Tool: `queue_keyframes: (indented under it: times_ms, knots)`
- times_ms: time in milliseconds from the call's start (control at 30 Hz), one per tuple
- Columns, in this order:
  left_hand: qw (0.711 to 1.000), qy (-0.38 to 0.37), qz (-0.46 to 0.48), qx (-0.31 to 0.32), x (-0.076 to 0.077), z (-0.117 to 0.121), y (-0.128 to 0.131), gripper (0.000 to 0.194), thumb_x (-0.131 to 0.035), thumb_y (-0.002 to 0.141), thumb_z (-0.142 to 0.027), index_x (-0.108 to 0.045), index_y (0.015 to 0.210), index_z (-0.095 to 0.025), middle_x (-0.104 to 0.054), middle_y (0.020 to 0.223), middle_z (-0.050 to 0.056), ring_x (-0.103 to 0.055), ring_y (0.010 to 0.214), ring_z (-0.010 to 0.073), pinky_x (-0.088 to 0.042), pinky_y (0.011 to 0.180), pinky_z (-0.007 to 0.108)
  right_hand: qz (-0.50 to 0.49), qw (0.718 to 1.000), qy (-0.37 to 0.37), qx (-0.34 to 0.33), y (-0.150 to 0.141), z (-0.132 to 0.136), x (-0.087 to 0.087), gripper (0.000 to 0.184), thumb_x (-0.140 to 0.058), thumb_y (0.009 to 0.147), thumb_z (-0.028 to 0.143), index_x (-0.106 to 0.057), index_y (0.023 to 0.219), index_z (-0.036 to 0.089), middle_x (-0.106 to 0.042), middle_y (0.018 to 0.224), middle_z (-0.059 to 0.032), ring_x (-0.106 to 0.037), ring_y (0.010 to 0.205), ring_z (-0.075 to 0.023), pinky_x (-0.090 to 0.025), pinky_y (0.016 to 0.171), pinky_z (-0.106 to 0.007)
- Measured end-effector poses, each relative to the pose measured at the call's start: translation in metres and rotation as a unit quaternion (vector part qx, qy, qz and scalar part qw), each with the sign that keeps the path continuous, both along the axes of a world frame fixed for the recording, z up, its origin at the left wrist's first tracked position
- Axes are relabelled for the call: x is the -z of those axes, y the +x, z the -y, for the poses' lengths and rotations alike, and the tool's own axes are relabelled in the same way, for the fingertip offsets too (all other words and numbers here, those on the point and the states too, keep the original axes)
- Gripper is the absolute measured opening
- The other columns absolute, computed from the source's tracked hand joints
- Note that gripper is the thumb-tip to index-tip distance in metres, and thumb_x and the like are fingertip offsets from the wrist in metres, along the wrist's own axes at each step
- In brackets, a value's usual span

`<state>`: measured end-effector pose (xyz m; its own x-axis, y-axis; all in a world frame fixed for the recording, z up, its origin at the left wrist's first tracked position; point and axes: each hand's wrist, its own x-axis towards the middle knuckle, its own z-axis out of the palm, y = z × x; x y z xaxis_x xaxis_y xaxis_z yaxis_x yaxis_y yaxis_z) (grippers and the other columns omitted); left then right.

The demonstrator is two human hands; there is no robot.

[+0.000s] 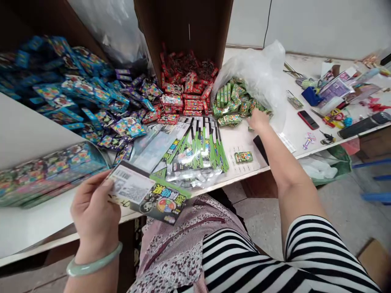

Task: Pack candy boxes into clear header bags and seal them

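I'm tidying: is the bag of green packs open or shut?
Open: green packs spill out of the bag, by the right hand.

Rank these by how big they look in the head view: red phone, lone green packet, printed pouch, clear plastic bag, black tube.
1. Clear plastic bag
2. Printed pouch in the left hand
3. Black tube
Unranked: red phone and lone green packet look too alike.
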<state>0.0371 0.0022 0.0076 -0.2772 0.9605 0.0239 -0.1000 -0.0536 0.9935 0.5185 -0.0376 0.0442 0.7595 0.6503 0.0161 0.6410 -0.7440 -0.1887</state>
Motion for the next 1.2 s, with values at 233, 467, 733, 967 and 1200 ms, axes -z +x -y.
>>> queue_keyframes:
  times_ms: [233,467,733,967,1200]
  knots:
    - [0.997,-0.052,0.048,0.023,0.006,-0.009,0.023,0.046,-0.076,0.048,-0.021,-0.068,0.093,-0.022,-0.07,0.091,-0.001,-0.066,0.081,0.0143,-0.053,0.069,0.025,-0.079,0.992,0.031,0.094,0.071,0.005,0.038,0.064,-0.084,0.067,0.024,-0.057,0.124,0.013,-0.067,0.125,-0.022,-0.061,0.12,-0.0386,-0.038,0.107,-0.055]
    - [0.984,-0.054,-0.115,0.129,0.039,-0.024,0.003,0.064,-0.081,0.054,-0.029,-0.056,0.113,-0.026,-0.068,0.11,0.004,-0.067,0.1,0.0208,-0.057,0.087,0.035,-0.238,0.951,0.198,-0.004,0.044,0.017,0.039,0.037,-0.072,0.072,0.027,-0.063,0.106,0.015,-0.071,0.105,-0.0083,-0.064,0.094,-0.0209,-0.051,0.081,-0.033]
    - [0.871,0.0,-0.426,0.244,0.048,-0.02,-0.017,0.075,-0.07,0.079,-0.047,-0.043,0.141,-0.016,-0.056,0.136,0.019,-0.063,0.113,0.0313,-0.055,0.096,0.051,-0.475,0.815,0.309,-0.119,-0.047,0.023,0.041,0.05,-0.077,0.061,0.052,-0.064,0.099,0.021,-0.063,0.083,0.0011,-0.056,0.07,-0.0131,-0.043,0.057,-0.024]
    - [0.777,0.226,-0.508,0.295,0.026,-0.012,-0.015,0.074,-0.065,0.088,-0.055,-0.038,0.149,-0.021,-0.051,0.146,0.017,-0.048,0.139,0.0335,-0.039,0.118,0.055,-0.519,0.773,0.279,-0.236,-0.086,0.027,0.029,0.066,-0.077,0.069,0.036,-0.058,0.131,0.027,-0.057,0.077,0.0042,-0.055,0.068,-0.0137,-0.046,0.059,-0.026]
    - [0.615,0.187,-0.59,0.489,0.004,-0.022,0.025,0.1,-0.075,0.081,-0.046,-0.018,0.161,-0.027,-0.01,0.171,0.014,-0.002,0.158,0.0411,-0.014,0.124,0.064,-0.2,0.913,0.198,-0.297,-0.12,0.017,0.015,0.046,-0.069,0.077,0.026,-0.066,0.123,0.019,-0.062,0.097,-0.0063,-0.057,0.073,-0.0192,-0.051,0.077,-0.04]
